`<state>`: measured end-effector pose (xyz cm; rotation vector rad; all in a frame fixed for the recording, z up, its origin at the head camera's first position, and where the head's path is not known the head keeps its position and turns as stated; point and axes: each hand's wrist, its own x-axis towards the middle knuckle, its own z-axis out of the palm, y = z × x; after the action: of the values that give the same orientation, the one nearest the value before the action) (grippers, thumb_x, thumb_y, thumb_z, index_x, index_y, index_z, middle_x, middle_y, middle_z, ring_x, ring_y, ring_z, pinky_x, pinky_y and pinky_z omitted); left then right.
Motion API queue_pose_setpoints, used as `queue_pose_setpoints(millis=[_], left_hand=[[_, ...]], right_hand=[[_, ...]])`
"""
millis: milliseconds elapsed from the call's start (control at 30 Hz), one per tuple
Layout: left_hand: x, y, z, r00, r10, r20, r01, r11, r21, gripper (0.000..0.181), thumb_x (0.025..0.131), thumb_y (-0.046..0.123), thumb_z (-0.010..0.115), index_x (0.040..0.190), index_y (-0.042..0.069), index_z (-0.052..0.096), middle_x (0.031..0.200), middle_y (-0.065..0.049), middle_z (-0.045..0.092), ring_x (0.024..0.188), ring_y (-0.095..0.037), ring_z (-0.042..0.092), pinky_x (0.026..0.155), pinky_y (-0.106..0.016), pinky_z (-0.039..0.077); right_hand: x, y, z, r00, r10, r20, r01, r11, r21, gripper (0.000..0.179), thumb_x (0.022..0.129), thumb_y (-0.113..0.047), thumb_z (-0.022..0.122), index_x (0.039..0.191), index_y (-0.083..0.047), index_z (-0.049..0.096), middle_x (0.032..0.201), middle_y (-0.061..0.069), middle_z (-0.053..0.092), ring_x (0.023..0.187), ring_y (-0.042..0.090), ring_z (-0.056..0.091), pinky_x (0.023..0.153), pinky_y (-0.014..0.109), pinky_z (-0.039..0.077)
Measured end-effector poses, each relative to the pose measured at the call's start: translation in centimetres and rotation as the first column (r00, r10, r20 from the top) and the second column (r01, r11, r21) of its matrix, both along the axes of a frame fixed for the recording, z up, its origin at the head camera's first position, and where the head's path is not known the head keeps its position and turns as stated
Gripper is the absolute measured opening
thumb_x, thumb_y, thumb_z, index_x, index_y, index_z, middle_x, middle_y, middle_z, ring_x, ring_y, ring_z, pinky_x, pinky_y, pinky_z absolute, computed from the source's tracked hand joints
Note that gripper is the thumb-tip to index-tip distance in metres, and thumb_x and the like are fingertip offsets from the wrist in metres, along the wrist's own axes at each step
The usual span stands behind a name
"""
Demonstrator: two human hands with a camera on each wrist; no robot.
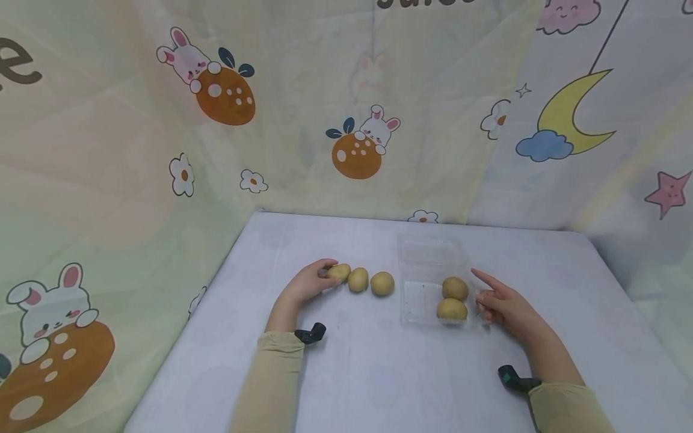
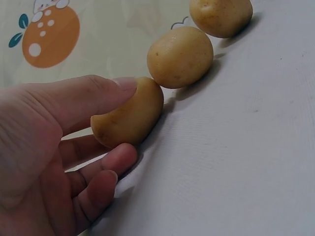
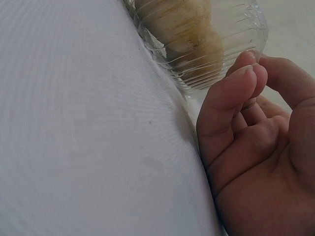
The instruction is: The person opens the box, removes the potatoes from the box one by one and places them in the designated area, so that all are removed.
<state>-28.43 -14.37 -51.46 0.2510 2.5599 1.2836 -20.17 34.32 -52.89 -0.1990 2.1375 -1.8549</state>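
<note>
My left hand (image 1: 311,281) pinches a small yellow potato (image 2: 135,115) between thumb and fingers at the left end of a row. Just right of it are a second potato (image 1: 358,280) and a third potato (image 1: 382,284) on the table. A clear plastic container (image 1: 415,317) lies with its lid (image 1: 428,248) folded back. Inside, along its right side, sit a rear potato (image 1: 455,288) and a front potato (image 1: 452,310). My right hand (image 1: 506,308) holds the container's right edge with curled fingertips, its index finger stretched forward. The exact grip is partly hidden.
A white cloth covers the table (image 1: 368,373). Printed fabric (image 1: 303,78) hangs behind it and along both sides. A black band mount sits at the left wrist (image 1: 311,334), and another at the right wrist (image 1: 517,380).
</note>
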Motion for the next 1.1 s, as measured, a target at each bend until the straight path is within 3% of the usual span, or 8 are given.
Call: queue_pose_setpoints(millis=[100, 267, 433, 767, 1100], left_hand=[[0.1, -0.2, 0.2, 1.000, 0.007, 0.004, -0.007, 1.000, 0.006, 0.062, 0.084, 0.044, 0.076, 0.140, 0.027, 0.055, 0.134, -0.002, 0.062, 0.115, -0.021, 0.061, 0.094, -0.042, 0.051], [0.3, -0.4, 0.9, 0.999, 0.034, 0.004, -0.034, 0.999, 0.035, 0.064, 0.084, 0.044, 0.076, 0.142, 0.025, 0.053, 0.140, 0.000, 0.056, 0.094, -0.019, 0.066, 0.081, -0.035, 0.054], [0.4, 0.2, 2.3, 0.997, 0.030, -0.071, -0.030, 1.000, 0.002, 0.060, 0.086, 0.044, 0.073, 0.140, 0.025, 0.055, 0.138, 0.001, 0.056, 0.094, -0.019, 0.064, 0.078, -0.034, 0.052], [-0.4, 5.5, 5.5, 0.981, -0.153, -0.121, 0.140, 0.985, -0.105, 0.058, 0.089, 0.047, 0.069, 0.141, 0.025, 0.055, 0.140, 0.003, 0.056, 0.101, -0.019, 0.060, 0.088, -0.038, 0.050], [-0.5, 11.2, 7.2, 0.934, -0.345, -0.091, 0.330, 0.933, -0.146, 0.055, 0.090, 0.049, 0.066, 0.141, 0.031, 0.053, 0.138, 0.002, 0.058, 0.127, -0.022, 0.055, 0.106, -0.041, 0.043]], right_hand=[[0.0, 0.0, 0.0, 1.000, 0.002, 0.001, -0.002, 1.000, -0.012, 0.068, 0.103, -0.018, 0.053, 0.159, -0.015, 0.015, 0.075, -0.007, 0.059, 0.062, 0.006, 0.054, 0.057, 0.026, 0.050], [0.0, 0.1, -0.1, 1.000, 0.012, -0.009, -0.012, 1.000, -0.023, 0.068, 0.103, -0.017, 0.053, 0.159, -0.014, 0.015, 0.076, -0.006, 0.059, 0.062, 0.007, 0.054, 0.057, 0.026, 0.051], [0.0, 0.2, -0.2, 1.000, 0.014, -0.019, -0.015, 1.000, -0.018, 0.068, 0.102, -0.019, 0.054, 0.159, -0.014, 0.016, 0.076, -0.006, 0.059, 0.062, 0.007, 0.054, 0.057, 0.027, 0.051], [-0.1, 0.1, -0.2, 1.000, 0.024, -0.010, -0.025, 1.000, -0.017, 0.067, 0.103, -0.018, 0.053, 0.159, -0.015, 0.015, 0.077, -0.005, 0.059, 0.063, 0.008, 0.055, 0.057, 0.027, 0.051], [0.1, 0.1, 0.1, 0.999, 0.028, -0.017, -0.028, 0.999, -0.017, 0.069, 0.103, -0.019, 0.054, 0.159, -0.011, 0.014, 0.076, -0.007, 0.060, 0.062, 0.006, 0.054, 0.057, 0.026, 0.050]])
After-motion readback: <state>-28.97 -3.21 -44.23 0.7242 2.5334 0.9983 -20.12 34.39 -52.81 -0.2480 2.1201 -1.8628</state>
